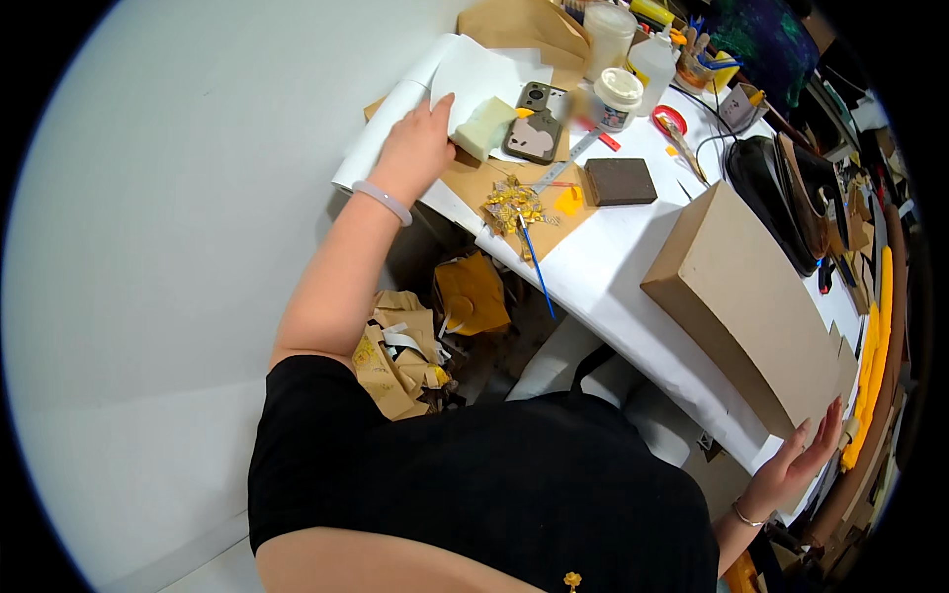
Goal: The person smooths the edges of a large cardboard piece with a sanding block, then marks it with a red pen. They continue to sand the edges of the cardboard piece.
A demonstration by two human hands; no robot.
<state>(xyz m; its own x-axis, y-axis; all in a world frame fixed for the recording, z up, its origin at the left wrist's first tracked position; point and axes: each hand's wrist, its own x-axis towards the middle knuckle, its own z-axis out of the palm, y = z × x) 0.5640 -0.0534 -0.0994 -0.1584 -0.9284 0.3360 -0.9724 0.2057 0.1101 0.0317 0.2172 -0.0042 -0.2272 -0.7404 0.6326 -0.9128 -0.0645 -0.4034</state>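
My left hand (419,148) reaches to the table's far left end, its fingers on or over white paper (482,70) beside a white roll (385,133). A pale green sponge block (485,127) sits right by its fingertips; whether they touch it I cannot tell. My right hand (797,463), fingers spread, is at the near end of a large tan cardboard box (749,296); contact with the box is unclear. Between the hands lie a phone in a patterned case (534,137), a dark brown block (621,181), a steel ruler (567,159) and crumpled gold patterned scraps (513,206) with a blue-handled brush (537,267).
An uncapped white jar (617,96), a squeeze bottle (652,63) and a cup of tools (697,70) stand at the back. A black bag (767,200) lies beyond the box. Paper scraps (404,356) fill the space below the table's left end, beside the wall.
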